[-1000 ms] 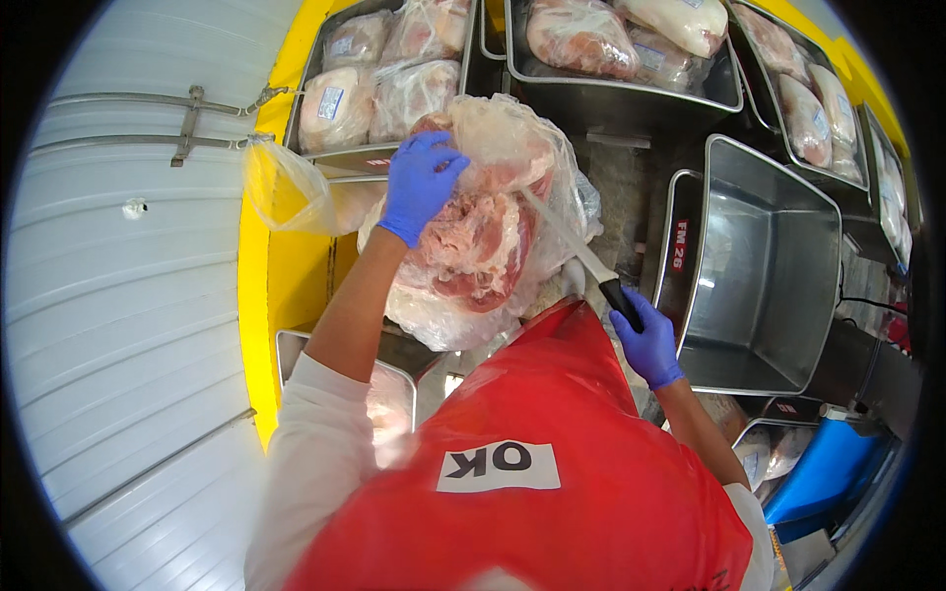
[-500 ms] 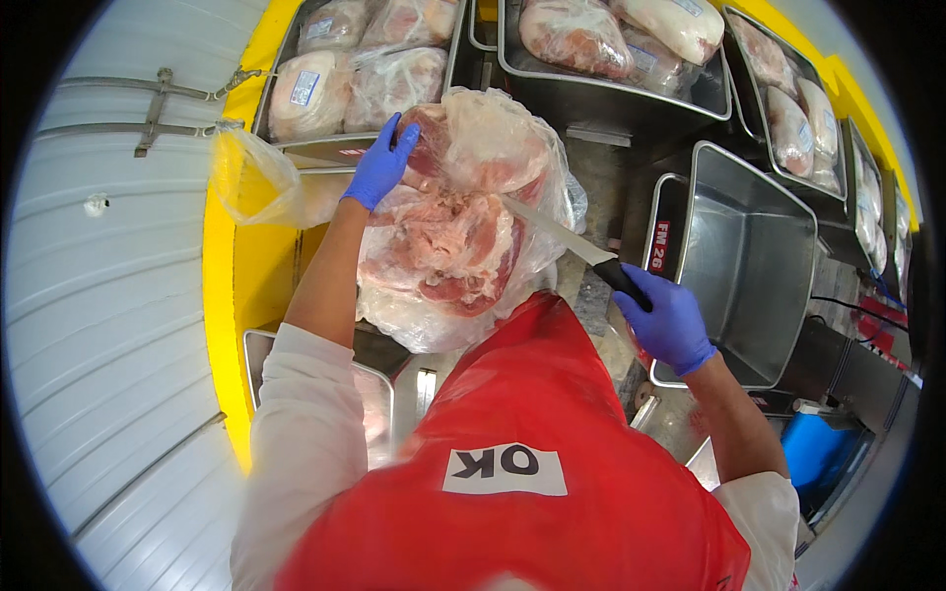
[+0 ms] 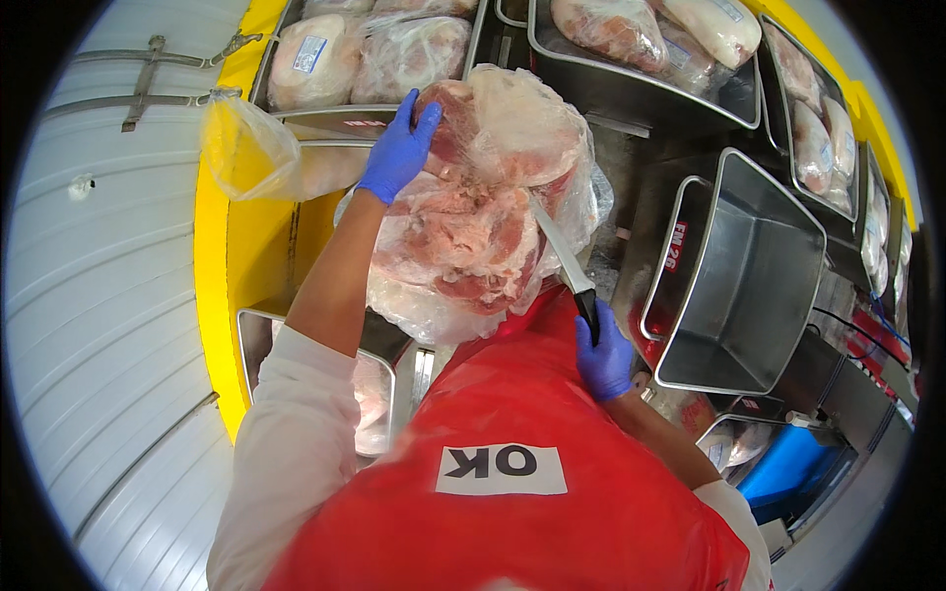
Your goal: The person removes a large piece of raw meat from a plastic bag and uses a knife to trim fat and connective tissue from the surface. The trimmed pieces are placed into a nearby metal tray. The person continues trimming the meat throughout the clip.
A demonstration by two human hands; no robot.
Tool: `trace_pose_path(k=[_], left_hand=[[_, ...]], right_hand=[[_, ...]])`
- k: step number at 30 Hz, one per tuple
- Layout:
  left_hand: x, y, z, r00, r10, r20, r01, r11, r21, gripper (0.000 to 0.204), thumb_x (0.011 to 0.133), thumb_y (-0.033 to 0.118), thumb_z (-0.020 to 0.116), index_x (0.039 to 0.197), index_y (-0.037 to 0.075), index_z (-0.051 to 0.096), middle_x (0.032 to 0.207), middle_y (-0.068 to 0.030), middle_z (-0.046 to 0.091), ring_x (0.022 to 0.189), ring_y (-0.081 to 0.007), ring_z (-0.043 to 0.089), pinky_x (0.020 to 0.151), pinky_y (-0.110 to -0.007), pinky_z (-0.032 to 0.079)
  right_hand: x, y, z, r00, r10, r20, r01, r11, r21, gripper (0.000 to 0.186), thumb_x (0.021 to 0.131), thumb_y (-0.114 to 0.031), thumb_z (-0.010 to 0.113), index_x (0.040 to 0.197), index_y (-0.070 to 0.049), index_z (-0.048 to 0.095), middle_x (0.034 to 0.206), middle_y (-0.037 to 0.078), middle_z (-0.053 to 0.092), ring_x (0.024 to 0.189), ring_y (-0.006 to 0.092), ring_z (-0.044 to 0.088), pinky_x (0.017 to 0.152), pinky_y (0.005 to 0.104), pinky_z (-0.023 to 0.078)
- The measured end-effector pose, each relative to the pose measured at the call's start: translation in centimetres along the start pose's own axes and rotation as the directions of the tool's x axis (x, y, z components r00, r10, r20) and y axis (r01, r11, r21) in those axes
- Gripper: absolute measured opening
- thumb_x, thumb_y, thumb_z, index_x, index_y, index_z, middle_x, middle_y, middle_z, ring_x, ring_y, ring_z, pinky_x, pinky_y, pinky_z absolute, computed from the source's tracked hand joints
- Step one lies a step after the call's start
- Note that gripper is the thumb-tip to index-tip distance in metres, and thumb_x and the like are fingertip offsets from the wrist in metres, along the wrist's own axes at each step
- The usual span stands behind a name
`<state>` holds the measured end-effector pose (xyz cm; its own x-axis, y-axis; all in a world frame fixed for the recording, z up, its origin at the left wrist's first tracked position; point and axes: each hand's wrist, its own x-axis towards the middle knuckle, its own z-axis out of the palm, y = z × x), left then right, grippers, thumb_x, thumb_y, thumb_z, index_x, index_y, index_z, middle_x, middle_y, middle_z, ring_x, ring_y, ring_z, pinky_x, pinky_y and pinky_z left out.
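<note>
A large piece of raw pink meat [image 3: 458,231] lies on clear plastic wrap [image 3: 424,313] in front of me. It has a pale, fatty upper part. My left hand [image 3: 396,150], in a blue glove, rests against the meat's upper left edge, its fingers stretched out and thumb apart. In my blue-gloved right hand [image 3: 604,355] is a knife [image 3: 562,244], gripped by its black handle. The long blade points up and left, with its tip against the right side of the meat; whether the tip is inside the meat cannot be made out.
Metal tubs of wrapped meat [image 3: 315,59] stand at the far left, and another tub [image 3: 641,94] at the far right. A bare metal tub [image 3: 754,266] is right of the knife. Loose clear plastic [image 3: 251,148] hangs over the yellow frame [image 3: 219,256] at left.
My right hand and the knife have swung left and lower, so the blade now points more steeply upward. My left hand stays on the meat's edge. The view has shifted slightly.
</note>
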<state>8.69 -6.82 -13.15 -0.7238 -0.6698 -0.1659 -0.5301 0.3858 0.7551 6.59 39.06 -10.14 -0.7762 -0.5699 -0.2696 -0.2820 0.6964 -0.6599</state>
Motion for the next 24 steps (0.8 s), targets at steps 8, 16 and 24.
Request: trace_pose_path(k=[8,16,24], left_hand=[[0.4,-0.6,-0.1,1.0,-0.002,-0.006,0.002,1.0,0.02,0.085,0.102,0.066,0.05,0.162,0.007,0.035,0.148,-0.032,0.055,0.137,-0.0461,0.054,0.113,-0.048,0.044],[-4.1,1.7,-1.4,0.998,0.022,-0.064,-0.017,0.997,0.075,0.087,0.099,0.063,0.057,0.161,0.005,0.036,0.156,-0.03,0.047,0.143,-0.0467,0.047,0.118,-0.052,0.038],[-18.8,3.7,1.9,0.884,0.425,-0.196,-0.315,0.85,0.422,0.056,0.086,0.05,0.076,0.134,0.019,0.071,0.158,-0.0127,0.048,0.15,-0.0446,0.034,0.124,-0.063,0.019]], right_hand=[[0.4,4.6,10.2,0.977,-0.048,-0.207,0.084,0.982,0.172,0.051,0.098,-0.027,0.071,0.14,-0.001,0.058,0.112,0.027,0.073,0.093,0.0433,0.075,0.077,0.0462,0.061],[1.2,2.6,1.2,0.98,-0.166,-0.109,0.159,0.985,-0.073,0.049,0.098,-0.031,0.072,0.139,-0.008,0.06,0.108,0.024,0.074,0.09,0.0426,0.074,0.075,0.0499,0.06],[4.2,-5.3,-9.7,0.971,-0.07,0.23,0.084,0.995,-0.052,0.036,0.1,-0.03,0.069,0.126,-0.006,0.065,0.09,0.023,0.073,0.081,0.0432,0.072,0.07,0.0453,0.055]])
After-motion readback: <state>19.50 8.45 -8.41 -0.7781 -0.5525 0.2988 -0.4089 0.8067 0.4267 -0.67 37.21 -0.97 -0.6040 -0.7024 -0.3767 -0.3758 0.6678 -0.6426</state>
